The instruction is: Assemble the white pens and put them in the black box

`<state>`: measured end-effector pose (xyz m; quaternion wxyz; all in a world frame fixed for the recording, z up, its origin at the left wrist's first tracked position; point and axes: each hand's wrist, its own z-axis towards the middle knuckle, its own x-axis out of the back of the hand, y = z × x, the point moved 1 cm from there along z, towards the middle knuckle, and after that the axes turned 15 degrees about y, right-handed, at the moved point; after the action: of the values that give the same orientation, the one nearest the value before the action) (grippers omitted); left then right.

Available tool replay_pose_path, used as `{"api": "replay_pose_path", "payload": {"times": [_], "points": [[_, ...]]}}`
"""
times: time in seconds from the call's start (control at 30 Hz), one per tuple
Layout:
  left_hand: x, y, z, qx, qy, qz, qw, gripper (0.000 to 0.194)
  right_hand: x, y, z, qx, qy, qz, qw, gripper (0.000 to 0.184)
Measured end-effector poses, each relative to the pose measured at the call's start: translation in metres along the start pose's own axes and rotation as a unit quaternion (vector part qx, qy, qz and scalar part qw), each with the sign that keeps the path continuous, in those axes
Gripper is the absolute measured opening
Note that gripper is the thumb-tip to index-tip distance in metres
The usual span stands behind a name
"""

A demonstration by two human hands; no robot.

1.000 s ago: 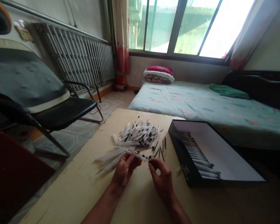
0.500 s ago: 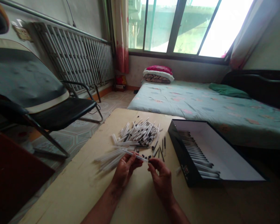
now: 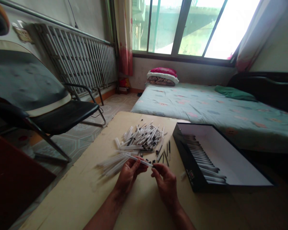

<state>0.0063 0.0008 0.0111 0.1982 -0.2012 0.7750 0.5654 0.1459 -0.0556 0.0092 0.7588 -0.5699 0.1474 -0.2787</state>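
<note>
In the head view, the left grip (image 3: 129, 174) is closed around a slim white plastic pen barrel (image 3: 140, 162), which slants across towards the right grip (image 3: 166, 185), whose half-curled fingers sit at its black-tipped end; whether they hold it I cannot tell. The barrel looks light, stiff and slick, best pinched mid-length. A loose heap of similar barrels (image 3: 144, 139) lies on the pale wooden worktop (image 3: 74, 195), with an open black box (image 3: 189, 163) to the right
</note>
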Motion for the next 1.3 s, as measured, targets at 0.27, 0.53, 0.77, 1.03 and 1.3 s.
{"api": "replay_pose_path", "payload": {"times": [0.27,0.53,0.77,1.03,1.3], "points": [[-0.0001,-0.0002,0.0002,-0.011,-0.018,0.028,0.999,0.018,0.0009,0.0049,-0.0009,-0.018,-0.033,-0.032,0.999,0.022],[0.0006,-0.0013,0.0003,-0.02,-0.041,0.019,0.999,0.019,0.0005,-0.0009,-0.002,0.151,-0.015,-0.152,0.977,0.027],[0.0014,-0.0024,-0.0004,-0.035,-0.067,0.042,0.996,0.019,-0.0043,0.0052,-0.0039,0.146,0.01,-0.184,0.972,0.04],[-0.0003,0.0,0.0011,-0.024,0.003,0.03,0.999,0.02,-0.0014,0.0016,-0.0004,0.05,-0.049,-0.103,0.992,0.03],[-0.0001,-0.0017,0.0011,-0.021,-0.023,0.036,0.999,0.022,-0.0009,0.0035,-0.0023,0.09,-0.061,-0.135,0.985,0.034]]}}
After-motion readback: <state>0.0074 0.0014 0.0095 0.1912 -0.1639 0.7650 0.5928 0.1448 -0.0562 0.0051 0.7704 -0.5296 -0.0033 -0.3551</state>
